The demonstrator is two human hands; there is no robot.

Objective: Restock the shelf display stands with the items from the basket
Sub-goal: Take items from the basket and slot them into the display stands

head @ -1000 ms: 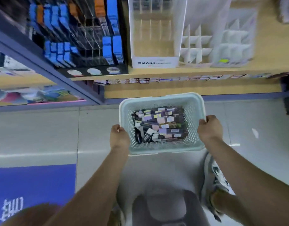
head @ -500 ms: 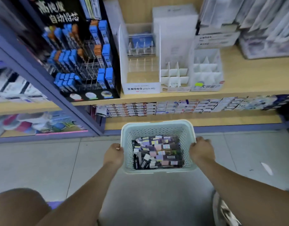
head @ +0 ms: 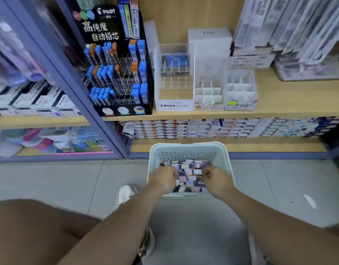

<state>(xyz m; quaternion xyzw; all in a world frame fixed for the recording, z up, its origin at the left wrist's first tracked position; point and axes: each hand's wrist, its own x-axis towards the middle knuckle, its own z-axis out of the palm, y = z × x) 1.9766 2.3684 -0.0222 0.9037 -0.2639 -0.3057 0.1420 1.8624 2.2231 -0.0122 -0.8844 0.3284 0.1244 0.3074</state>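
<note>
A pale green perforated basket (head: 189, 150) sits low in front of the shelf, full of small dark and pastel boxes (head: 191, 176). Both of my hands are inside it. My left hand (head: 163, 179) digs into the left side of the pile with curled fingers. My right hand (head: 215, 179) does the same on the right, its thumb pressed to the boxes. On the wooden shelf above stand a clear MONO display stand (head: 173, 90) and two white divided stands (head: 208, 95) (head: 240, 92), their compartments mostly bare.
A black Pilot lead display (head: 119, 73) with blue and orange cases stands left of the MONO stand. A purple shelf post (head: 75, 88) slants at left. Stacked boxes (head: 222, 128) fill the lower shelf. My knee (head: 31, 232) and shoe (head: 126, 192) are near the basket.
Both hands have left the basket's side rims and moved into the pile of boxes. The view has tilted up, showing more of the shelf.
</note>
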